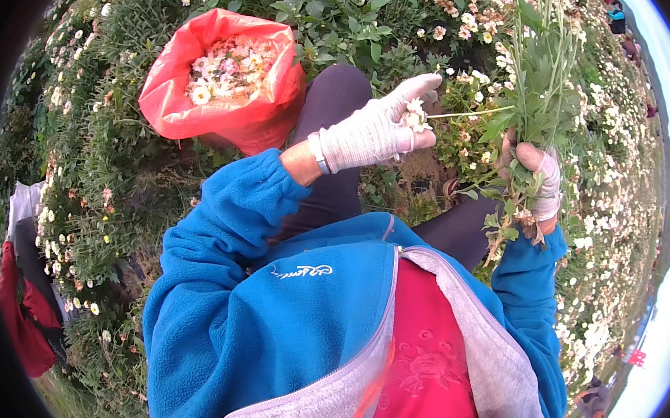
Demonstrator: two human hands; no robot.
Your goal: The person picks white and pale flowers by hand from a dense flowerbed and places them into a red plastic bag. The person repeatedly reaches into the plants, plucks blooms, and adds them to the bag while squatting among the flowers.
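Note:
My left hand [384,121], in a pale worn glove with bare fingertips, has a white chrysanthemum-like flower head [416,116] between its fingers. From the flower, a thin green stem [471,112] runs right towards a bunch of leafy stems [539,87]. My right hand [533,169], also gloved, grips that bunch near its lower part; dry brown leaves hang below the fist. Left of my left hand, beyond my bent knee, stands an open red plastic sack [230,120] with many loose flower heads [229,68] inside.
Flowering plants [607,190] surround me, and broad-leaved green plants [350,15] grow ahead. Red and dark clothing [22,312] shows at the far left. Other people [616,17] are small at the right rim, near the horizon. Another person [594,400] is at the lower right.

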